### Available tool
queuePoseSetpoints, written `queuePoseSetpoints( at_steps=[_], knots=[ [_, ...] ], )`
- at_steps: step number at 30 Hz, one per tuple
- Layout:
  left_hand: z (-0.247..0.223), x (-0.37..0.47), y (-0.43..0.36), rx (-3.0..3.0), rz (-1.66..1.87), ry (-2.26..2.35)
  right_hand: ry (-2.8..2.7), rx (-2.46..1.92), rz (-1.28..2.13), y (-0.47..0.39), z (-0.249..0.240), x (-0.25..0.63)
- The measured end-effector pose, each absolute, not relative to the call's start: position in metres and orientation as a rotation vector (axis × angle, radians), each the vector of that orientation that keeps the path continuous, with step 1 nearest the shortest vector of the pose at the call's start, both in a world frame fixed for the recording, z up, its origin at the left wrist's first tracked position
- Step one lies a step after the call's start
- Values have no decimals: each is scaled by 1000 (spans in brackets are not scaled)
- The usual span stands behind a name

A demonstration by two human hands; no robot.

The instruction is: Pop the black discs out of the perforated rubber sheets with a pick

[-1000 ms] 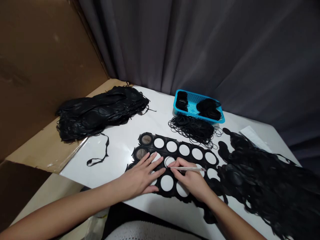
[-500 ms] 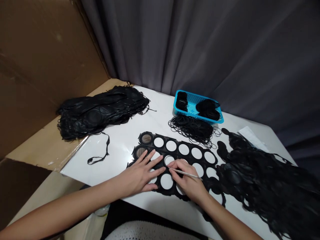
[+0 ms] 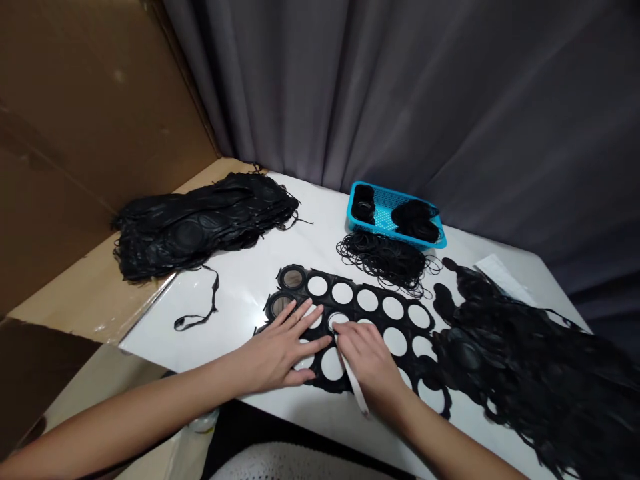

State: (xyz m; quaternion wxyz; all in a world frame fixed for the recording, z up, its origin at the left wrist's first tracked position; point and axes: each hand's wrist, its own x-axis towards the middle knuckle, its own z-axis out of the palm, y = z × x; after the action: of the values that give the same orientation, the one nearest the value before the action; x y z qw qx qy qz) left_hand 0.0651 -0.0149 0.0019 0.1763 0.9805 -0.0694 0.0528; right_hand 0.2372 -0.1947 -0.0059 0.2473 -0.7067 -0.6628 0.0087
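Observation:
A black rubber sheet (image 3: 354,308) with rows of round holes lies on the white table; white shows through most holes, while two at the far left keep a dark, thin film. My left hand (image 3: 284,347) rests flat on the sheet's left part, fingers spread. Close beside it, my right hand (image 3: 367,357) pinches a slim white stick-like tool (image 3: 356,387), its lower end slanting toward me. The fingertips of my right hand are at the edge of a hole in the middle row; the tool's working tip is hidden under them.
Behind the sheet stands a blue basket (image 3: 393,193) holding black rings, with a heap of thin black rings (image 3: 383,260) before it. Black rubber sheets are stacked (image 3: 200,223) at left; black scraps (image 3: 545,373) pile up at right. A loose strip (image 3: 215,293) lies left.
My right hand has turned, swinging the tool's rear end from pointing right to pointing down toward me. My left hand stays pressed on the sheet.

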Motion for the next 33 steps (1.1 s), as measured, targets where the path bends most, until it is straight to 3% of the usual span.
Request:
queuePoseSetpoints(
  at_steps=[6,14,21,29,33],
  knots=[
    [3,64,-13,2781,147,-185,-1256,-2252,-201,-185,11,317],
    [8,56,-12,2830,213,-130,-892,-1959,579,-207,27,293],
    [6,26,-56,2774,255,-219,-1003,-1806,882,-216,26,220],
    [-2,18,-64,2866,193,-230,-970,-1857,792,-232,19,201],
    [-1,18,-69,2861,223,-209,-699,-1887,505,-235,23,220]
  ],
)
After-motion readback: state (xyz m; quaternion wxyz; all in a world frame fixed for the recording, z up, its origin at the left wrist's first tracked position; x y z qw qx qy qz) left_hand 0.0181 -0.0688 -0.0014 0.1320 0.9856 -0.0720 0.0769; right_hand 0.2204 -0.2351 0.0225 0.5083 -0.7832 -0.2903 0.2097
